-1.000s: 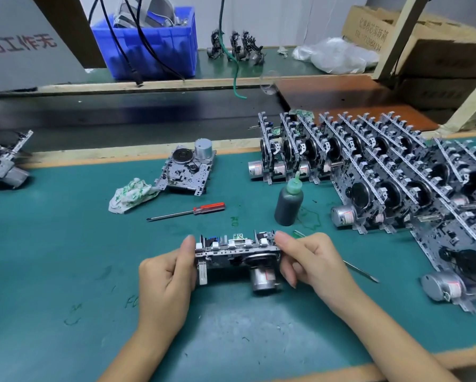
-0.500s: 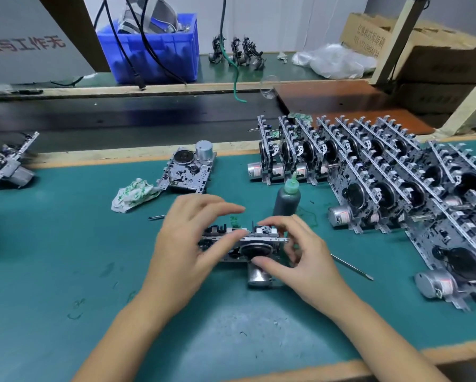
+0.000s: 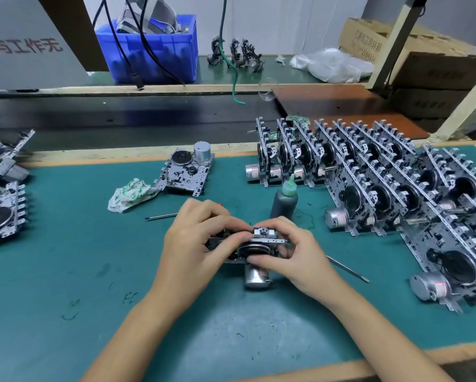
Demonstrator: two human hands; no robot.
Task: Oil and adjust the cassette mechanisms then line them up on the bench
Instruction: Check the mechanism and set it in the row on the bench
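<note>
A metal cassette mechanism (image 3: 261, 244) with a silver motor at its near side stands on the green bench mat (image 3: 65, 271) at the centre. My left hand (image 3: 195, 244) reaches over its top from the left, with the fingers curled onto its upper edge. My right hand (image 3: 289, 252) grips its right end, thumb below and fingers on top. A dark oil bottle (image 3: 284, 201) with a green cap stands just behind. Rows of upright mechanisms (image 3: 383, 183) are lined up at the right.
One mechanism (image 3: 185, 172) lies flat at the back, next to a crumpled cloth (image 3: 132, 193). A screwdriver (image 3: 159, 216) lies behind my left hand and a thin metal tool (image 3: 347, 268) lies to the right. More mechanisms (image 3: 2, 208) sit at the left edge. A blue bin (image 3: 151, 51) stands on the rear shelf.
My left hand left the mechanism's left end and came over its top. My right hand shifted its hold, thumb now under the mechanism's right end. The mechanism moved slightly away from me.
</note>
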